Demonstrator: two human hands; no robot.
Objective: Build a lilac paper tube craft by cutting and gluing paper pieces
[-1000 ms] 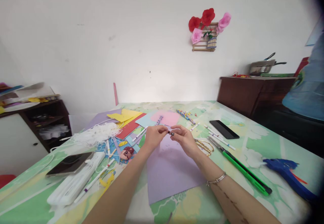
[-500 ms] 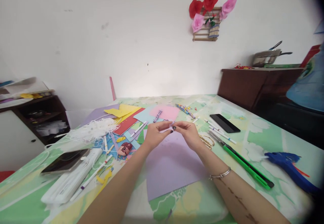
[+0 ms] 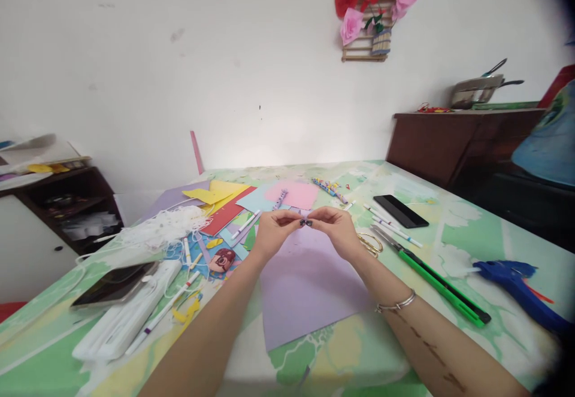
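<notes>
Over the far part of a purple paper sheet, my two hands meet fingertip to fingertip. My left hand is closed in a pinch, thumb against fingers. My right hand pinches in the same way, its thumb nail touching or nearly touching the left one. Between them is a small pale purple piece, mostly hidden by the fingers; its exact shape cannot be made out. Gold-handled scissors lie just right of my right hand, partly behind the wrist. A purple dotted stick lies beyond my left hand.
At right lie a green utility knife, a blue glue gun, a black phone and several markers. At left are tangled white cord, coloured papers, another phone and a white case.
My fingertips have drawn together, thumbs now side by side, and the pale piece between them shows less. The view has tilted slightly downward.
</notes>
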